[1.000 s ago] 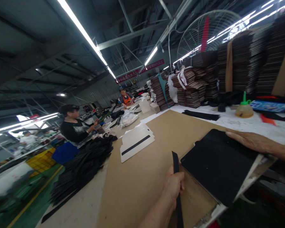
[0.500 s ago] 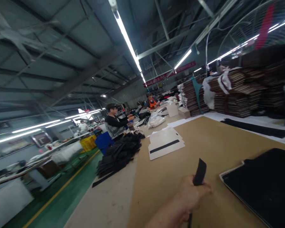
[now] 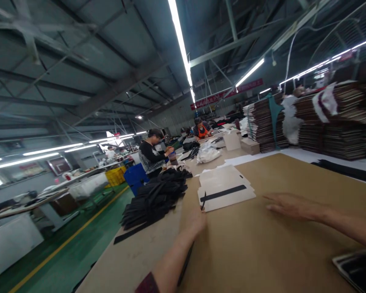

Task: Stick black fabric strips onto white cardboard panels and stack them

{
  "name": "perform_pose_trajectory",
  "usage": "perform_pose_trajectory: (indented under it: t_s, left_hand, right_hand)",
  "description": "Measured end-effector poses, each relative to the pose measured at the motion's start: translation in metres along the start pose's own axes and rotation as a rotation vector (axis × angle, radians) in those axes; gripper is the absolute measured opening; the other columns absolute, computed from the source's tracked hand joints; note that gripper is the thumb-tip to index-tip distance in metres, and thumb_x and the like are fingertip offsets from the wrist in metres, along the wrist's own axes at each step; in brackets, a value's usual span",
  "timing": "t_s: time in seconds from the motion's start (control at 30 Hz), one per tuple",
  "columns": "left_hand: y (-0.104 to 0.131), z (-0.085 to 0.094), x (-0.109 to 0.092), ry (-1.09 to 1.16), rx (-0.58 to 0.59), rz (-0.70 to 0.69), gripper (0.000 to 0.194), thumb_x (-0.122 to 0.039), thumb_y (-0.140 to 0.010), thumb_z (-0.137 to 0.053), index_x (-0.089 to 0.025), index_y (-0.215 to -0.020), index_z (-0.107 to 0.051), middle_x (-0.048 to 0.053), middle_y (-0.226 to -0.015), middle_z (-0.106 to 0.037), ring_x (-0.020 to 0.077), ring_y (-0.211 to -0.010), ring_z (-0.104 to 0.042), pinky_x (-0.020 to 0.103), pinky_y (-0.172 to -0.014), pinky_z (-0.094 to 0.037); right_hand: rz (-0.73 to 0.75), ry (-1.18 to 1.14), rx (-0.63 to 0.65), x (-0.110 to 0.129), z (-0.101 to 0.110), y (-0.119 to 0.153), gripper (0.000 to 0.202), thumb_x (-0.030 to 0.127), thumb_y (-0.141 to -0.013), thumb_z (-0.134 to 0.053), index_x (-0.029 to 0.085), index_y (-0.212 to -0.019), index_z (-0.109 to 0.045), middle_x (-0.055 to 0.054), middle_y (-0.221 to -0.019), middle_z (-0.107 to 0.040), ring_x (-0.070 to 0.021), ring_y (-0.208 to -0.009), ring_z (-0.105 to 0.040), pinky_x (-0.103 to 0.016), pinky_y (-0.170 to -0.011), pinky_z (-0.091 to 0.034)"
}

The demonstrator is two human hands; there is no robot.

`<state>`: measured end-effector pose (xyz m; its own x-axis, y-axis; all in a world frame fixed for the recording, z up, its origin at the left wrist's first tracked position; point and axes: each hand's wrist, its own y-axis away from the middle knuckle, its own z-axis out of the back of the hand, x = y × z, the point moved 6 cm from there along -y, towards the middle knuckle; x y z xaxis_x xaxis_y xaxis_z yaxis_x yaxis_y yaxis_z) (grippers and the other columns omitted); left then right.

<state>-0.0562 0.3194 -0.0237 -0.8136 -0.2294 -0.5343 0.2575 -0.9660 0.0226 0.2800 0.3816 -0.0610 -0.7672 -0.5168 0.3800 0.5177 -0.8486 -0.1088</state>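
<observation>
Black strip (image 3: 203,202) pinched in left hand (image 3: 196,220), tip near edge of white card stack (image 3: 224,188) on tabletop (image 3: 262,236). Right hand (image 3: 288,204) flat, spread, nothing gripped. Strip judged thin, light, floppy; best gripped mid-length.

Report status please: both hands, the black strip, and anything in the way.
Left hand shut on black strip, at the card stack. Right hand open, flat over brown board. Nothing between.

black strip (image 3: 203,201), white card stack (image 3: 224,188) with black band, brown board (image 3: 262,236), blue bin (image 3: 135,177)
</observation>
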Motion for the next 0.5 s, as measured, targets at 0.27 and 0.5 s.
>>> perform_pose_trajectory:
  t_s: [0.27, 0.5]
  left_hand:
    - [-0.044, -0.034, 0.020, -0.061, 0.048, -0.017, 0.036, -0.043, -0.097, -0.060, -0.016, -0.121, -0.063, 0.012, -0.131, -0.062, 0.0263, -0.123, -0.058, 0.051, -0.109, -0.043]
    - [0.011, -0.016, 0.031, 0.045, 0.128, -0.071, 0.032, -0.010, -0.090, -0.052, -0.018, -0.116, -0.070, 0.011, -0.127, -0.069, 0.0241, -0.124, -0.059, 0.034, -0.109, -0.041]
  right_hand:
    - [-0.072, 0.063, 0.015, 0.012, -0.040, -0.070, 0.063, 0.054, -0.092, -0.033, 0.011, -0.122, -0.067, -0.023, -0.127, -0.067, -0.0384, -0.125, -0.059, -0.052, -0.110, -0.044]
    - [-0.095, 0.057, 0.060, 0.033, -0.053, -0.017, 0.074, 0.062, -0.089, -0.032, 0.012, -0.132, -0.066, -0.021, -0.139, -0.061, -0.0405, -0.135, -0.050, -0.059, -0.117, -0.035]
